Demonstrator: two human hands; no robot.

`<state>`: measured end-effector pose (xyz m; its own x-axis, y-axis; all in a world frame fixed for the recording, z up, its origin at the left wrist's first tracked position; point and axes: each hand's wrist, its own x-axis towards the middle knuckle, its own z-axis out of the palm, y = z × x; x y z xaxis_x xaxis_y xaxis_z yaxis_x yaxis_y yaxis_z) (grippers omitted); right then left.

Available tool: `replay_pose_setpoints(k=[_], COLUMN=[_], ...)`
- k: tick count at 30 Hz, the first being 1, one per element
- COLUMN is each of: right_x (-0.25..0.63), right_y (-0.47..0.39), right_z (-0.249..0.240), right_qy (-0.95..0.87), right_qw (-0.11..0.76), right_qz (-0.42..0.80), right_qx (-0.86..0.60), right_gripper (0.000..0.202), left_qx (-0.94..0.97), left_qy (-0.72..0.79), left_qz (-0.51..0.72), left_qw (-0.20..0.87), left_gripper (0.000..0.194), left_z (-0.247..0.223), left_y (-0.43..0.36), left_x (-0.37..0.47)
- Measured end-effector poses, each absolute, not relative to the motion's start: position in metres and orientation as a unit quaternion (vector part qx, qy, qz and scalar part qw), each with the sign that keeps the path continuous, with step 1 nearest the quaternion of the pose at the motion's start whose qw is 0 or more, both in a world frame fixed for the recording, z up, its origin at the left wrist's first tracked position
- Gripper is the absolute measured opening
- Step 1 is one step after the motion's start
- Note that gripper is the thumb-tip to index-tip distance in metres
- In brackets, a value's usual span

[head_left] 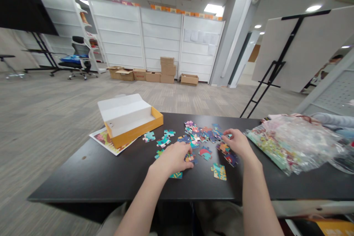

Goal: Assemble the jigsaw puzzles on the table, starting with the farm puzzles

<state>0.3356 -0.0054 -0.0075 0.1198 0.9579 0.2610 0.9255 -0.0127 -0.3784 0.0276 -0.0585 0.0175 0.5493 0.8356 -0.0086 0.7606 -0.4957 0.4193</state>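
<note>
Many colourful jigsaw puzzle pieces lie on the black table, with a loose heap [206,132] in the middle. My left hand [174,158] rests low over the near left of the heap. Its thumb and forefinger are apart, with a puzzle piece [190,158] between them on the table. At the heap's right edge, my right hand [236,142] pinches a small puzzle piece between thumb and fingertips, largely hidden. Below it lie an orange piece [223,148] and a dark blue piece [231,160]. A teal-and-yellow piece [219,172] sits nearer me, and a red-and-teal piece [205,153] lies between my hands.
An open yellow box [135,129] with a white inside stands at the left on a printed sheet [103,141]. Clear plastic bags [298,140] with printed contents cover the right side. The table's front edge [132,200] runs just before my lap.
</note>
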Motion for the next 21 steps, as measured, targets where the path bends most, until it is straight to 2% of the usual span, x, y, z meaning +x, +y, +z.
replay_pose_setpoints(k=[4, 8, 15, 21], right_x=[0.325, 0.325, 0.333, 0.344], right_y=[0.007, 0.010, 0.009, 0.009], right_z=[-0.009, -0.014, -0.019, -0.022], right_qy=[-0.672, -0.670, -0.665, -0.590], right_qw=[0.217, 0.179, 0.185, 0.188], right_qz=[0.038, 0.086, 0.084, 0.082], right_qx=[-0.707, -0.715, -0.718, -0.781], right_gripper=[0.028, 0.027, 0.021, 0.023], left_qx=[0.860, 0.859, 0.862, 0.861], left_qy=[0.466, 0.469, 0.470, 0.474], left_qz=[0.103, 0.105, 0.100, 0.093], left_qw=[0.179, 0.174, 0.161, 0.158], left_gripper=[0.035, 0.035, 0.033, 0.033], left_z=[0.015, 0.015, 0.017, 0.019], left_y=[-0.058, -0.057, -0.058, -0.060], left_x=[0.029, 0.028, 0.030, 0.030])
